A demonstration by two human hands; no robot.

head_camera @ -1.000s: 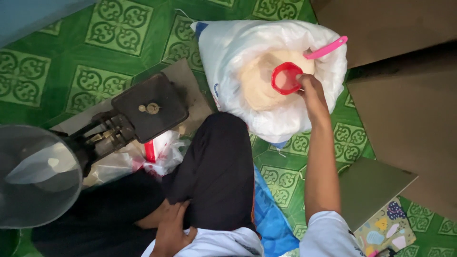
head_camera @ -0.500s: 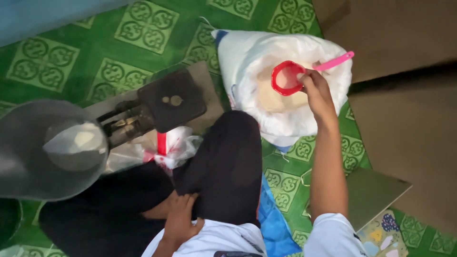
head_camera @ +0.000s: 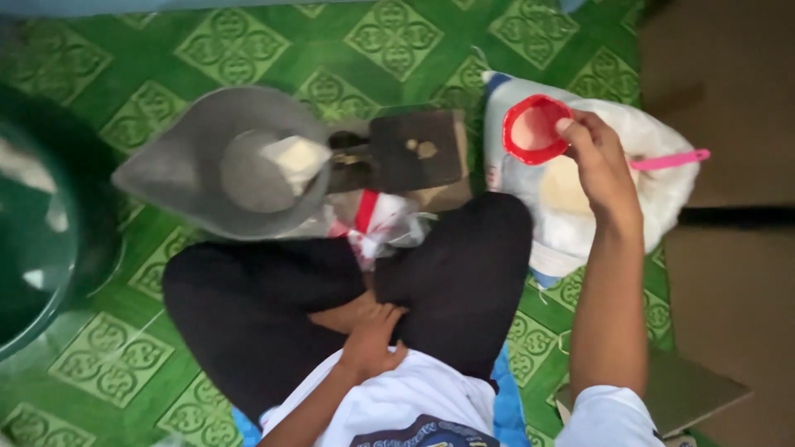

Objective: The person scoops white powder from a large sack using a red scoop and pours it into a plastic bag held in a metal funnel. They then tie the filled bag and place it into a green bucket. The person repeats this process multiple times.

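From the head camera, looking straight down, the person sits cross-legged in black trousers on a green mat point(head_camera: 248, 50) printed with square leaf patterns. The right hand point(head_camera: 600, 161) is closed around the rim of one round red plastic scoop point(head_camera: 534, 128), held over the left part of a white plastic sack point(head_camera: 654, 194) at the far right. The scoop holds a pale, powdery heap. The sack is soft and crumpled, its mouth open on more of the same cream-coloured powder, and one thin pink handle point(head_camera: 671, 159) sticks out to the right from behind the hand. Left of the sack stands one balance scale point(head_camera: 414, 149) with a dark square plate; its wide grey metal pan point(head_camera: 224, 161), shaped like a shallow funnel, carries one small white bag of powder. A crumpled clear bag with red print point(head_camera: 377, 223) lies just near of the scale. The left hand point(head_camera: 373, 339) rests loosely curled on the ankle, holding nothing. A large dark green basin point(head_camera: 41, 240) sits at the far left edge.
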